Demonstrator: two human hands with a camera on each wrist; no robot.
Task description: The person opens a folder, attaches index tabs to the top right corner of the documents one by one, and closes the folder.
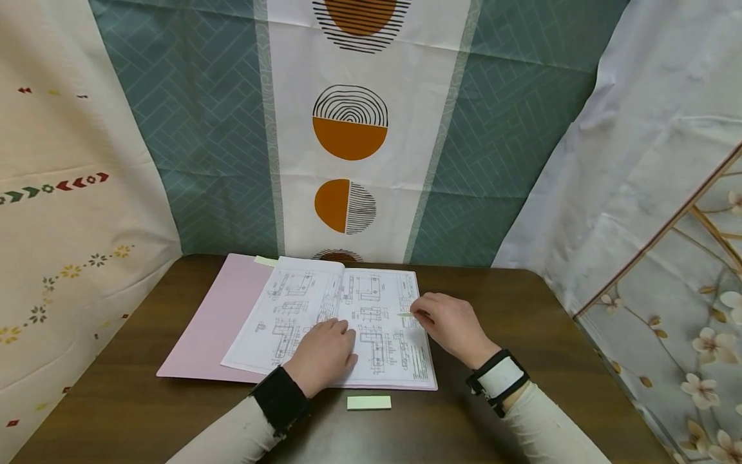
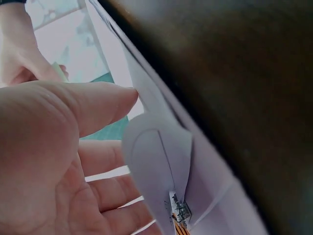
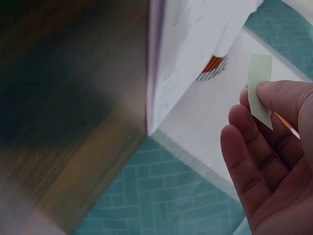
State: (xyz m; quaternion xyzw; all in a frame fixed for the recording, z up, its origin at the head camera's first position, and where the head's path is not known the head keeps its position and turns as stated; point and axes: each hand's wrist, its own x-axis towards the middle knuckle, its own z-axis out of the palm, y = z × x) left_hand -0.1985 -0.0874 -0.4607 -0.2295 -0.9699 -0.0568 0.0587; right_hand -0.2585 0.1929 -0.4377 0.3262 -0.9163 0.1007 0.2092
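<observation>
An open document of printed technical drawings (image 1: pixel 379 319) lies on a pink folder (image 1: pixel 211 322). My left hand (image 1: pixel 323 356) rests on it near the middle fold, fingers extended over the paper. In the left wrist view, a page (image 2: pixel 159 152) curves up beside that hand's thumb and fingers. Over the right page, my right hand (image 1: pixel 453 325) pinches a pale green sticky note (image 3: pixel 259 81) between thumb and index finger. The strip sticks out to the left of the fingertips, above the drawings. Its other fingers are loosely bent in the right wrist view.
A pad of pale green sticky notes (image 1: pixel 369 403) lies on the brown table (image 1: pixel 493 290), just in front of the document. Another pale sticky strip (image 1: pixel 265 261) shows at the folder's top edge. Patterned cloths hang behind and at both sides.
</observation>
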